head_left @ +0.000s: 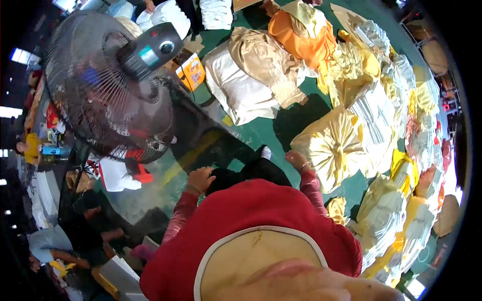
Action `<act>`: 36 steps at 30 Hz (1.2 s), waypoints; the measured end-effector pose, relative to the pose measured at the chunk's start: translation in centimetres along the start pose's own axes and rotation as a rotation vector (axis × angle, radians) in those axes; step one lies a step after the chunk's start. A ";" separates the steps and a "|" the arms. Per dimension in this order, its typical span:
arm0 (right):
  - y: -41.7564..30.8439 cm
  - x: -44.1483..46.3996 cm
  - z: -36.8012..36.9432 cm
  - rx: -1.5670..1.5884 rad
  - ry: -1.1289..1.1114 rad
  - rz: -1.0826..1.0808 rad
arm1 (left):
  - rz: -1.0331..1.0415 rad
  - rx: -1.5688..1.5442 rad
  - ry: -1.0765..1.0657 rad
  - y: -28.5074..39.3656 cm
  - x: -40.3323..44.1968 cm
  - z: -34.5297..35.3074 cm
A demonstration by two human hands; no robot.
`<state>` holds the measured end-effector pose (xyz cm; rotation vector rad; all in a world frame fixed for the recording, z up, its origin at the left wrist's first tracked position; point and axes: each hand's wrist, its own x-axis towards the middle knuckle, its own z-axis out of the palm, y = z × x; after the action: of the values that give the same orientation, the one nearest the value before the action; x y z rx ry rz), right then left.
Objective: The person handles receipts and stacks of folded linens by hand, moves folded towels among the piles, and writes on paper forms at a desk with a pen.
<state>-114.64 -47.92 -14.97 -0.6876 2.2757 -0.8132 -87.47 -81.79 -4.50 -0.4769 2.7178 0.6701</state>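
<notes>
My left hand (pixel 201 179) is by the side of my black trousers (pixel 268 169), its fingers loosely bent and nothing visible in them. On the other side, my right hand (pixel 297 160) hangs beside a tied pale-yellow sack (pixel 334 145), close to its left edge. Whether it touches the cloth I cannot tell. Its fingers are slightly curled, and no held object shows. The tip of one light shoe (pixel 266 152) sticks out ahead of my legs on the green floor (pixel 241 173).
A large black fan (pixel 108 85) stands at the left. Ahead lie a white sack (pixel 241 83), brown cloth (pixel 263 55) and an orange bundle (pixel 304 37). Stacked bundles (pixel 386 200) line the right. An orange box (pixel 191 71) sits behind the fan. Another person (pixel 65 241) is at lower left.
</notes>
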 end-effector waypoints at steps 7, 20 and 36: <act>0.8 15.8 -18.6 -0.020 0.305 -0.309 | 0.066 -0.318 -0.038 7.5 11.4 -0.3; -21.4 47.8 -30.2 -0.261 -0.002 -0.643 | -0.193 -0.263 0.031 7.4 31.3 -2.1; -23.8 97.3 -29.7 -0.561 -0.080 -0.571 | -0.736 -0.653 0.528 8.6 42.0 -4.5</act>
<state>-194.59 -115.17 -16.35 -1.6422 2.2610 -0.3540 -129.46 -87.05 -12.50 -1.9085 2.3501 1.3142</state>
